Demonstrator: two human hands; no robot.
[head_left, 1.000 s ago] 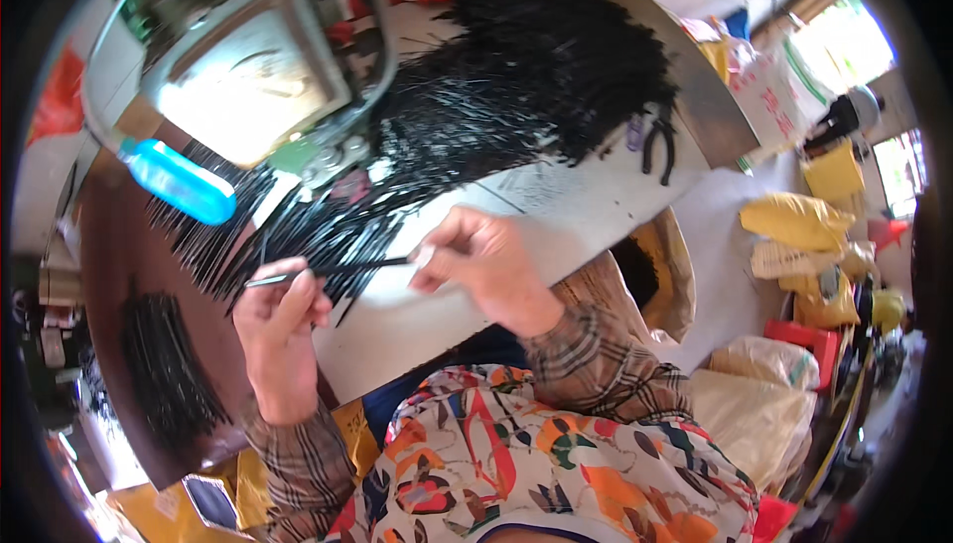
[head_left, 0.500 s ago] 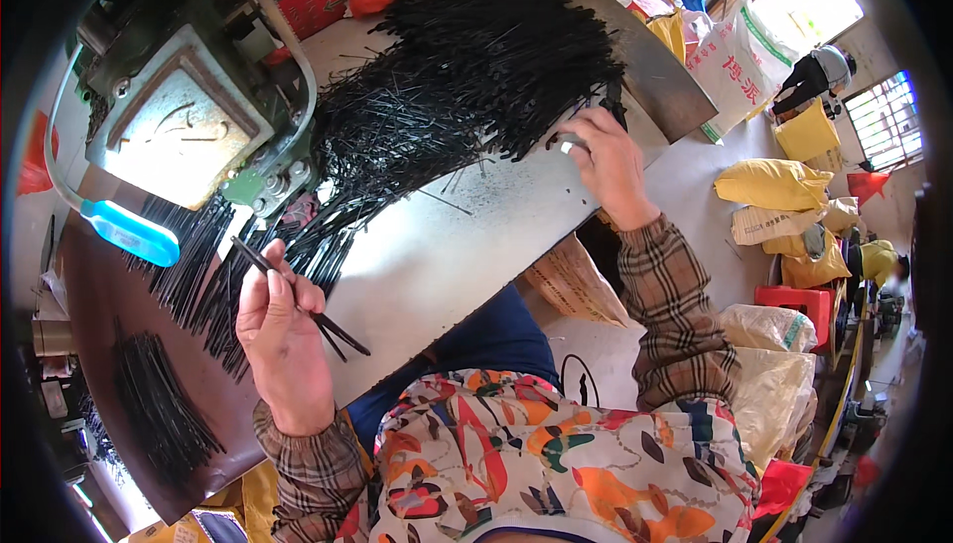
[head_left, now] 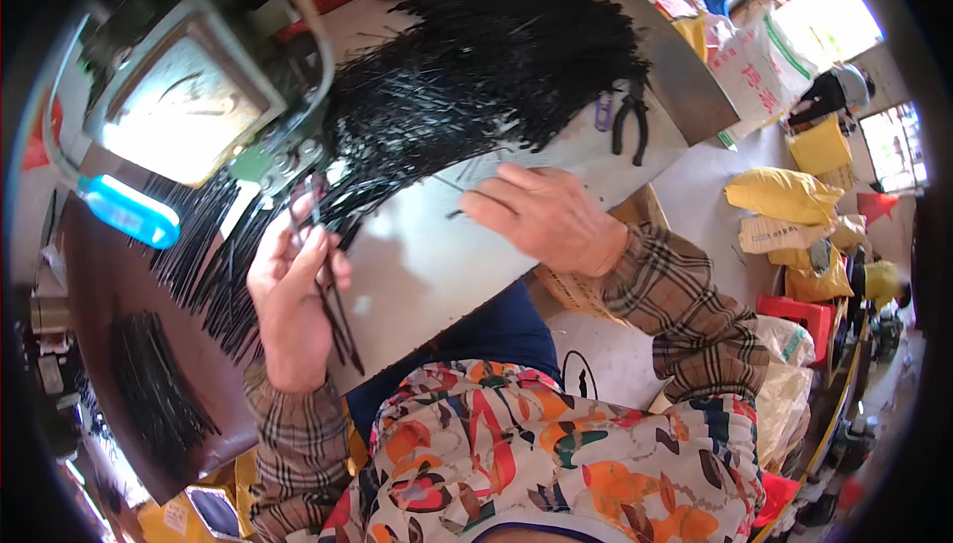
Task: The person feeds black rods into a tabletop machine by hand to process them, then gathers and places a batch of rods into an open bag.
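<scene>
My left hand (head_left: 294, 310) is closed around slim black strips (head_left: 340, 330), whose ends hang below the fingers. It is beside the green machine (head_left: 278, 166) and a row of long black strips (head_left: 233, 285). Over the metal tabletop (head_left: 417, 255) is my right hand (head_left: 546, 215), back upward, fingers curled in. A small dark bit (head_left: 454, 212) shows at its fingertips; whether it is held, I cannot make out. Beyond that hand lies a large heap of black strips (head_left: 496, 57). Black-handled pliers (head_left: 630, 126) and a small purple tool (head_left: 604, 112) rest to its right.
A blue lamp-like piece (head_left: 129, 210) hangs on a curved tube at left. Another bundle of black strips (head_left: 159, 384) lies on the brown surface. A raised metal edge (head_left: 685, 76) bounds the table. Yellow sacks (head_left: 779, 196) and a red stool (head_left: 799, 320) stand on the floor at right.
My right hand has moved left and nearer from the pliers, which are now uncovered. My left hand has shifted slightly up, and the strips in it have turned steeper.
</scene>
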